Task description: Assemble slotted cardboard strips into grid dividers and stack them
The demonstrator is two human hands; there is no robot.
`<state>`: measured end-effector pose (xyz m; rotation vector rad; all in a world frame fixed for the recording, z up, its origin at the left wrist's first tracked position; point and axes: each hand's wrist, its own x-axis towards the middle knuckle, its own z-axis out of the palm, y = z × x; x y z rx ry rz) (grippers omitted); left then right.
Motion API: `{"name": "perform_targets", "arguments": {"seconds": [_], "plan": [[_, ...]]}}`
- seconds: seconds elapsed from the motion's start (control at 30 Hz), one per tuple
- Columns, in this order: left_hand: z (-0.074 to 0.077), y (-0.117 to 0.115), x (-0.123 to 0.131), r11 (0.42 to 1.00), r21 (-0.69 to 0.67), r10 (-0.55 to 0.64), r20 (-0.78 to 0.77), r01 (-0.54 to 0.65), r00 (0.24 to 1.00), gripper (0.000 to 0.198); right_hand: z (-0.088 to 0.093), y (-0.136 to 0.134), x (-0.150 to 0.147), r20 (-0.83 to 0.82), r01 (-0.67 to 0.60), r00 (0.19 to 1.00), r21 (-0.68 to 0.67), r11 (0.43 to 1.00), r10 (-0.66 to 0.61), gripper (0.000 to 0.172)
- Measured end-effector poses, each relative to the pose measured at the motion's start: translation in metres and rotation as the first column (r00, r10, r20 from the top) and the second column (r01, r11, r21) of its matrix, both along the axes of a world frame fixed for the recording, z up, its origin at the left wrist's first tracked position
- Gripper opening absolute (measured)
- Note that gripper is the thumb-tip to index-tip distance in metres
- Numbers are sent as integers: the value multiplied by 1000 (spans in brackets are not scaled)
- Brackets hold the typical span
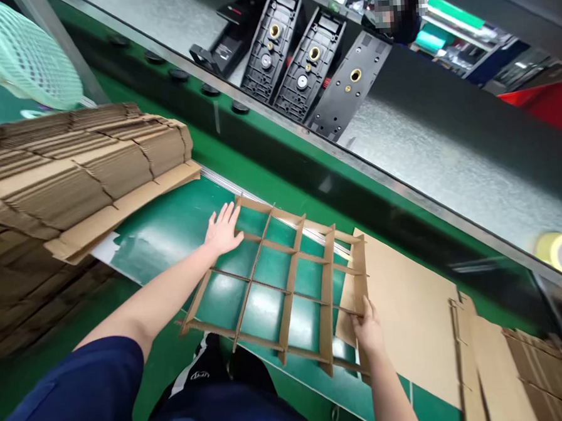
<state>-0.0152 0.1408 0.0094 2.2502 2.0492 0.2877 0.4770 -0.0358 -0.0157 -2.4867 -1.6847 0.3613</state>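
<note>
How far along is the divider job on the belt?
Done: cardboard divider spread into a grid on the green belt. In hand: left hand presses one corner, right hand grips the opposite edge. Left: probably the flat sheet at its right and the cardboard stack.

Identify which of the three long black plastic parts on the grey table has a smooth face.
The rightmost black plastic part: smooth, one brass hole; the other two are ribbed.

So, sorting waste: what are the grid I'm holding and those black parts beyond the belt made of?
The grid divider looks like brown corrugated cardboard, matte, with raw slotted edges. The black parts seem moulded plastic: glossy, ribbed, with brass-coloured inserts.
</note>
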Motion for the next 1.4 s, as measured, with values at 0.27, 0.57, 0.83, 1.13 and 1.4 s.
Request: {"name": "perform_targets", "arguments": {"seconds": [0.27,0.57,0.83,1.13,1.4], "plan": [[-23,46,6,974,-222,-52,12,54,999,71,13,-9,-29,283,17,959,-183,983,36,78],[-3,9,-12,975,-208,99,131,-71,986,75,30,-25,-20,177,142,976,-82,987,-125,76],[-4,-124,-34,980,-198,66,180,-30,981,61,13,-33,7,52,-37,998,-124,992,44,56],[-8,-116,-24,936,-350,-26,17,30,1000,55,-3,-16,-3,185,-16,982,-104,994,35,32],[-5,-112,-16,922,-381,40,-74,-65,996,30,-4,-21,15,60,-27,998,40,999,25,29]]}}
